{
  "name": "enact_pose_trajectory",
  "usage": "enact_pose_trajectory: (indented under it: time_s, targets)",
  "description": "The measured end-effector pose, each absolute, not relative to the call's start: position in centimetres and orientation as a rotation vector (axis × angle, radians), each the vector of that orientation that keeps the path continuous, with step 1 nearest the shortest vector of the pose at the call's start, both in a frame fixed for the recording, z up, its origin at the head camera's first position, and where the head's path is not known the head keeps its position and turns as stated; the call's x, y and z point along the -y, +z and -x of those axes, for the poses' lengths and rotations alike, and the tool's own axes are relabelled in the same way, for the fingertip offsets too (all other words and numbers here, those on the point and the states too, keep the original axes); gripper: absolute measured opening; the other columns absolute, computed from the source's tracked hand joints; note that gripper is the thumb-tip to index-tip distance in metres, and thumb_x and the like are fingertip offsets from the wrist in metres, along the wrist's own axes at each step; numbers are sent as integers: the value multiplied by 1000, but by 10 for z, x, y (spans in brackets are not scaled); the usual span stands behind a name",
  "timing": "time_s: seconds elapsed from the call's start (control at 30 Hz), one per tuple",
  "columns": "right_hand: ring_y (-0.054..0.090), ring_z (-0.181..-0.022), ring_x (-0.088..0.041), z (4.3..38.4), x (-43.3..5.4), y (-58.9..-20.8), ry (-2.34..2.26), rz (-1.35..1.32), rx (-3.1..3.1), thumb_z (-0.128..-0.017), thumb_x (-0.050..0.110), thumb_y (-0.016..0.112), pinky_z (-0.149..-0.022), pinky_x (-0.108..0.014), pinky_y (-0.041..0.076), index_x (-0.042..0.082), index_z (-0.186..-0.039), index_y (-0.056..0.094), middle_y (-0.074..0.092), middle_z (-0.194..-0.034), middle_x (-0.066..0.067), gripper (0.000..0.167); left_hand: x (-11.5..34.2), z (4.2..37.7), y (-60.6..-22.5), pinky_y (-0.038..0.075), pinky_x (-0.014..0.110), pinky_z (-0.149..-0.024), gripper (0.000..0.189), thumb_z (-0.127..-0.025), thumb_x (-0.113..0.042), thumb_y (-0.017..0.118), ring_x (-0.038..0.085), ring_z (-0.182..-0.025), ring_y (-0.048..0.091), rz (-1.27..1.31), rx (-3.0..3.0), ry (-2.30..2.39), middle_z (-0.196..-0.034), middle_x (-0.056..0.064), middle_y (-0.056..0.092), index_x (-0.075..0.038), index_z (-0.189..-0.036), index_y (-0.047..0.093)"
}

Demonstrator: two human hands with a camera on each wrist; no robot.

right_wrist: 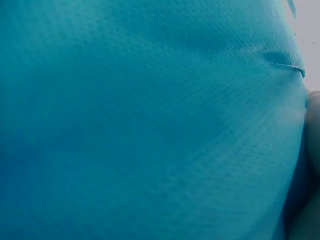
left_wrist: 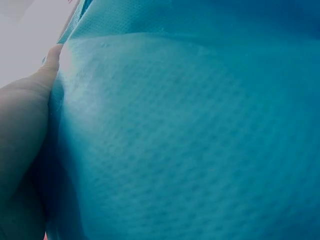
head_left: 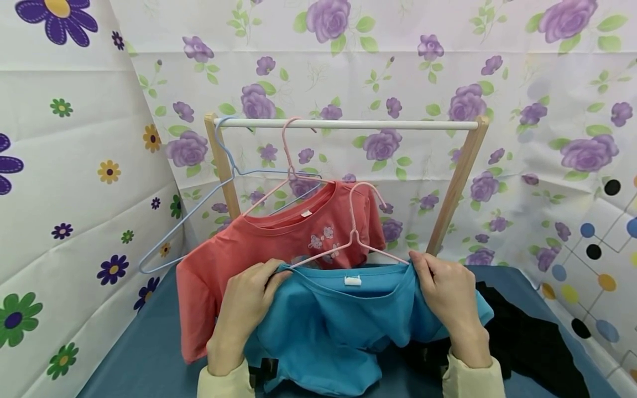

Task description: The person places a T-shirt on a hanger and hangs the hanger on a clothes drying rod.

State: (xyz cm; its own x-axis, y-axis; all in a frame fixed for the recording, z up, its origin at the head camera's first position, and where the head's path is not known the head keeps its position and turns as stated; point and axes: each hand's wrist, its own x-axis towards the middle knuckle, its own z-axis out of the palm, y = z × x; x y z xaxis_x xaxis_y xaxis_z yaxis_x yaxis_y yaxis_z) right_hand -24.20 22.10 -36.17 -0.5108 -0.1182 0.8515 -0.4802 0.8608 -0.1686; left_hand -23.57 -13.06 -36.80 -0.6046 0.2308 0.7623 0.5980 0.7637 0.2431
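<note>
A blue T-shirt [head_left: 343, 326] with a white neck label hangs between my two hands, its collar facing up. My left hand [head_left: 247, 298] pinches the shirt at the left shoulder, thumb over the cloth. At the right shoulder my right hand [head_left: 448, 287] pinches the fabric in the same way. A pink hanger [head_left: 354, 235] rises out of the collar, its hook upright and free of the rail; its lower part is hidden inside the shirt. Blue cloth fills most of both wrist views, with the left thumb [left_wrist: 52, 60] at the edge of the left one.
Behind stands a rack with a white rail [head_left: 348, 125] and wooden posts [head_left: 458, 185]. From the rail hang a bare blue hanger [head_left: 186, 215] and a coral T-shirt [head_left: 278, 237] on another pink hanger [head_left: 287, 143]. Black clothing [head_left: 537, 342] lies on the blue table surface [head_left: 134, 354].
</note>
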Motion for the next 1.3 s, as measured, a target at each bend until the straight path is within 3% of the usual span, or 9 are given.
enact_pose_trajectory:
  time_s: [0.27, 0.5, 0.77, 0.93, 1.1, 1.3]
  targets:
    - [21, -41, -4, 241, -231, -363, 515, -396, 2093, -94, 22, 67, -41, -27, 19, 23, -55, 33, 19, -50, 13, 51, 134, 233, -366, 53, 30, -61, 14, -85, -17, 76, 7, -65, 55, 581, 2190, -644, -73, -4, 61, -15, -99, 71]
    - [17, -41, -4, 245, -234, -366, 559, -374, 1997, -94, 25, 67, -40, -28, 15, 21, -54, 34, 20, -49, 10, 52, 135, 232, -365, 53, 29, -62, 22, -84, -18, 78, 7, -67, 53, 608, 2223, -660, -80, -3, 62, -13, -104, 71]
    - [17, -40, -4, 251, -238, -369, 578, -358, 1934, -96, 32, 64, -39, -28, 14, 20, -53, 34, 21, -47, 10, 54, 143, 230, -365, 55, 32, -74, 14, -87, -22, 75, 7, -79, 57, 612, 2336, -703, -88, -6, 65, -17, -100, 71]
    - [17, -40, -3, 254, -240, -370, 609, -360, 1907, -96, 28, 65, -38, -27, 13, 19, -53, 34, 21, -46, 9, 53, 143, 232, -367, 54, 31, -70, 8, -88, -22, 74, 6, -73, 55, 598, 2332, -702, -82, -8, 62, -19, -93, 69]
    - [18, -40, -4, 260, -240, -372, 659, -409, 1913, -95, 21, 67, -39, -26, 14, 19, -54, 35, 21, -48, 9, 51, 141, 232, -366, 53, 28, -62, 10, -85, -22, 77, 6, -67, 53, 602, 2214, -639, -76, -7, 61, -17, -88, 69]
    - [22, -40, -4, 263, -244, -372, 729, -437, 1956, -94, 11, 66, -40, -24, 18, 20, -58, 41, 25, -50, 10, 45, 142, 232, -365, 54, 30, -61, 13, -81, -20, 81, 8, -65, 57, 588, 2117, -599, -76, -3, 65, -14, -87, 70]
